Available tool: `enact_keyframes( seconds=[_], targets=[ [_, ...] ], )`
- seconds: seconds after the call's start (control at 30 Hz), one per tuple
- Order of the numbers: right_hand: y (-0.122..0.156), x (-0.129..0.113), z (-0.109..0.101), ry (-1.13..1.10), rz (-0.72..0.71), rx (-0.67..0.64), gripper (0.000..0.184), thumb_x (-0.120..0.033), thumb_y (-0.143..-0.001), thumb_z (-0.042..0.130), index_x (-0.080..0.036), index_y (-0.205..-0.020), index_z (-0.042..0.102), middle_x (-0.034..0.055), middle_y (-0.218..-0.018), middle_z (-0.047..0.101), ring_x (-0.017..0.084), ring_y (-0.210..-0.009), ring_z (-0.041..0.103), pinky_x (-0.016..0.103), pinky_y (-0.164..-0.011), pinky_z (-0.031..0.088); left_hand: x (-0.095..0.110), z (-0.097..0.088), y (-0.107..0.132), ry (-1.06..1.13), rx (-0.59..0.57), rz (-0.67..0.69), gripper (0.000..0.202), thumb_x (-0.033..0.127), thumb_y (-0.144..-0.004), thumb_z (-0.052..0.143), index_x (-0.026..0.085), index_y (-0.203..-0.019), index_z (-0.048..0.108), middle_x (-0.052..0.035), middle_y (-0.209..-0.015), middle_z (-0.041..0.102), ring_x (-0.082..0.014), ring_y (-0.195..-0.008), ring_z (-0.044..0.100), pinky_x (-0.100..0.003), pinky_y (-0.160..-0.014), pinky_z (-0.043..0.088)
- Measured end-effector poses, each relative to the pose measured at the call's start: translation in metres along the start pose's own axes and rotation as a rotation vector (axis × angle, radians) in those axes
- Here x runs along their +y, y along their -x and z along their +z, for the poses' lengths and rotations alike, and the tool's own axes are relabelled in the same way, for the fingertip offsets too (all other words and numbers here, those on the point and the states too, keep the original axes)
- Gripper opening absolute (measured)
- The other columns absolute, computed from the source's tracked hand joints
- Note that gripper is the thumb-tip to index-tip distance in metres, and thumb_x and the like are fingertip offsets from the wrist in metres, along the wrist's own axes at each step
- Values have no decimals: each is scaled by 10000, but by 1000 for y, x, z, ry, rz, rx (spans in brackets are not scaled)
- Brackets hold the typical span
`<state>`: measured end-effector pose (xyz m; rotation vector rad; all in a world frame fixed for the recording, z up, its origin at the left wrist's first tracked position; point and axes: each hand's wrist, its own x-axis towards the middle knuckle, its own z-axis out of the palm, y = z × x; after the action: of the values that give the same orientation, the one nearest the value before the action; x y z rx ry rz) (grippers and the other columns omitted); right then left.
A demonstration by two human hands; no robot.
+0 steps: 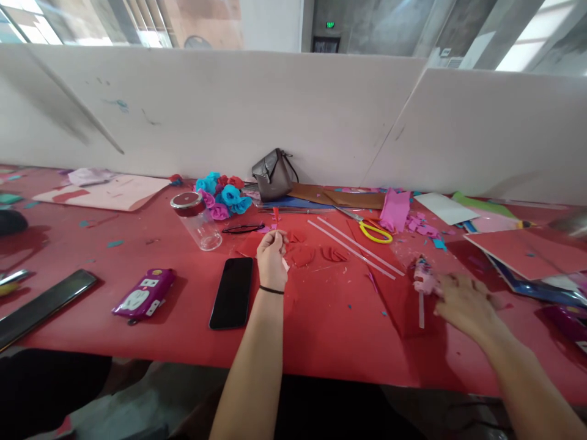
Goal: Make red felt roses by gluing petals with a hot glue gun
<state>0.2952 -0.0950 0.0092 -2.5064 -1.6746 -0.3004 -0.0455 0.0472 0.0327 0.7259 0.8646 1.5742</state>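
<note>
My left hand (274, 253), with a black band at the wrist, has its fingertips pinched together above red crepe paper pieces (301, 255). What the pinch holds, if anything, is too small to make out. My right hand (465, 304) is slightly blurred, low over the table with its fingers bent but apart. Just left of its fingertips lies a pinkish wrapped object (423, 280) with a translucent stick (421, 311) extending from its near end; whether they touch I cannot tell. Two long clear glue sticks (355, 249) lie between the hands.
Yellow-handled scissors (375, 232), pink crepe paper (395, 210) and a grey bag (274, 175) lie toward the partition (220, 116). Left stand paper flowers (224, 195) and a clear jar (197, 223). A black phone (232, 293) and purple case (145, 295) lie nearer. Card sheets (532, 253) are stacked right.
</note>
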Motion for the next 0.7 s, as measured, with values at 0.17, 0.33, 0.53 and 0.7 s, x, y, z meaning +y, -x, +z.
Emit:
enact_keyframes(
  seconds=[0.17, 0.33, 0.53, 0.7],
  targets=[
    [-8, -121, -33, -369, -412, 112, 310, -179, -778, 496, -224, -1030, 671, 100, -1049, 674, 271, -992, 577, 402, -845, 396, 0, -1, 0, -21, -9, 23, 147, 244, -732, 648, 148, -637, 588, 21, -571, 478, -44, -463, 311, -194, -451, 226],
    [-30, -231, -11, -504, -331, -94, 172, -322, -821, 565, -233, -865, 705, 84, -930, 713, 278, -932, 585, 399, -784, 391, -1, -1, -1, -25, 10, -13, 117, 209, -728, 616, 143, -636, 583, 22, -559, 481, -44, -452, 290, -193, -441, 202],
    [-48, -244, 13, -588, -166, -153, 85, -299, -741, 650, -215, -725, 647, 68, -832, 695, 264, -879, 582, 364, -728, 389, -5, -2, -5, -35, 6, -118, 69, 157, -706, 581, 136, -641, 583, 24, -559, 491, -36, -432, 273, -197, -428, 162],
    [-49, -230, 14, -765, -224, -40, 127, -303, -807, 555, -201, -830, 629, 58, -825, 685, 199, -762, 572, 317, -706, 390, -11, 1, -5, -140, 31, -182, 89, 211, -685, 639, 134, -661, 601, 40, -569, 476, -30, -428, 266, -195, -423, 159]
  ],
)
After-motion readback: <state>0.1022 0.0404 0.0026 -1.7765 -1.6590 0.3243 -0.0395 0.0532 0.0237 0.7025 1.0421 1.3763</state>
